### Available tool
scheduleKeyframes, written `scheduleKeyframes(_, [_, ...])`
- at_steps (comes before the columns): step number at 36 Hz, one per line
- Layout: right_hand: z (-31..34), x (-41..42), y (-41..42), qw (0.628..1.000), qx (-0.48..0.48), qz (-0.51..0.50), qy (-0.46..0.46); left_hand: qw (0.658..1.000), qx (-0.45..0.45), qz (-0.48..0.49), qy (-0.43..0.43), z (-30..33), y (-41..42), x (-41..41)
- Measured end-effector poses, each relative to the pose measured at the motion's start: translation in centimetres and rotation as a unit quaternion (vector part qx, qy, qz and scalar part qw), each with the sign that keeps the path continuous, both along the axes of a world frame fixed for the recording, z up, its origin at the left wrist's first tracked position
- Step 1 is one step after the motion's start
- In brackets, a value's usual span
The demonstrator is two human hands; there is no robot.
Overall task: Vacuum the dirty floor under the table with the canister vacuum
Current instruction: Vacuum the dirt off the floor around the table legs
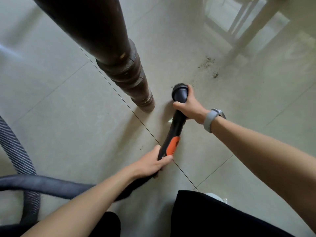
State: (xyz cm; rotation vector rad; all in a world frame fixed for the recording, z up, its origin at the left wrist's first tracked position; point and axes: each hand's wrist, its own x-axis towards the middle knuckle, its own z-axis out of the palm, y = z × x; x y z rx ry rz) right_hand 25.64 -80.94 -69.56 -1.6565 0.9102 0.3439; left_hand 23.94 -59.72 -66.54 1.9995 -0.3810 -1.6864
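Nearest, left hand (150,162) wrapped round the rear of the black plastic vacuum wand with orange clip (172,134), grey ribbed hose (51,185) trailing left. Farther, right hand (187,106) gripping the wand behind its round black brush nozzle (179,93), beside the dark turned-wood table leg (130,72). Beyond, scattered brown dirt (207,63) on pale glossy floor tiles (59,108).

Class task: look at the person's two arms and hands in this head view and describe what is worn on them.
Both forearms are bare, with no sleeves or gloves showing. The right hand has a grey band with a watch-like metal case around its wrist. The left hand and its wrist wear nothing visible.
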Motion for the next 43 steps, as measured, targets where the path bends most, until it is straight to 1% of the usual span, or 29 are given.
scheduleKeyframes(2, [-0.2, -1.4, -0.1, 0.996, 0.036, -0.087, -0.013, 0.996, 0.017, -0.042, -0.077, 0.0, 0.4, 0.9])
scheduleKeyframes(5, [-0.3, -2.6, 0.2, 0.981, 0.085, -0.174, -0.021, 0.965, 0.064, -0.138, -0.211, 0.2, 0.2, 1.7])
scheduleKeyframes(7, [-0.2, -2.7, 0.6, 0.971, 0.116, -0.211, -0.013, 0.95, 0.07, -0.16, -0.26, 0.2, 0.3, 1.8])
scheduleKeyframes(8, [-0.2, -2.7, 1.0, 0.963, 0.135, -0.234, -0.009, 0.949, 0.065, -0.158, -0.263, 0.3, 0.4, 2.0])
scheduleKeyframes(10, [-0.2, -2.5, 2.0, 0.938, 0.185, -0.293, -0.008, 0.966, 0.049, -0.12, -0.222, 0.6, 1.0, 2.5])
scheduleKeyframes(12, [-0.1, -2.1, 3.2, 0.914, 0.234, -0.331, -0.013, 0.987, 0.024, -0.045, -0.15, 0.9, 1.7, 3.3])
scheduleKeyframes(15, [0.1, -1.5, 4.3, 0.894, 0.309, -0.324, -0.034, 0.998, -0.01, 0.031, -0.061, 1.2, 2.8, 4.8])
scheduleKeyframes(17, [0.2, -0.9, 4.9, 0.875, 0.368, -0.311, -0.039, 0.998, -0.021, 0.05, -0.035, 1.4, 3.3, 5.9])
scheduleKeyframes(19, [0.4, 0.0, 5.4, 0.869, 0.393, -0.297, -0.039, 0.997, -0.019, 0.061, -0.031, 1.8, 3.4, 6.9])
scheduleKeyframes(22, [0.8, 1.6, 5.7, 0.873, 0.381, -0.299, -0.05, 0.995, -0.01, 0.074, -0.061, 2.0, 3.2, 7.9])
scheduleKeyframes(24, [1.1, 2.7, 5.5, 0.878, 0.366, -0.304, -0.051, 0.991, -0.001, 0.065, -0.121, 2.1, 3.1, 8.4])
scheduleKeyframes(25, [1.2, 3.1, 5.4, 0.88, 0.36, -0.305, -0.049, 0.984, 0.011, 0.041, -0.172, 2.1, 3.0, 8.4])
scheduleKeyframes(26, [1.2, 3.4, 5.4, 0.883, 0.351, -0.309, -0.045, 0.971, 0.035, 0.001, -0.236, 2.3, 3.0, 8.4])
scheduleKeyframes(28, [1.3, 3.8, 5.3, 0.884, 0.34, -0.318, -0.036, 0.92, 0.09, -0.071, -0.374, 2.7, 2.6, 8.1])
scheduleKeyframes(29, [1.4, 3.9, 5.2, 0.884, 0.338, -0.323, -0.032, 0.9, 0.101, -0.089, -0.416, 2.8, 2.5, 8.0])
scheduleKeyframes(30, [1.5, 3.8, 5.2, 0.883, 0.337, -0.325, -0.029, 0.891, 0.101, -0.097, -0.432, 2.9, 2.4, 8.0])
scheduleKeyframes(38, [1.1, 1.4, 5.1, 0.871, 0.316, -0.375, -0.003, 0.915, 0.04, -0.14, -0.377, 2.6, 2.7, 7.9])
scheduleKeyframes(43, [1.5, 1.4, 4.7, 0.866, 0.316, -0.386, -0.004, 0.916, 0.023, -0.134, -0.377, 2.3, 2.1, 8.2])
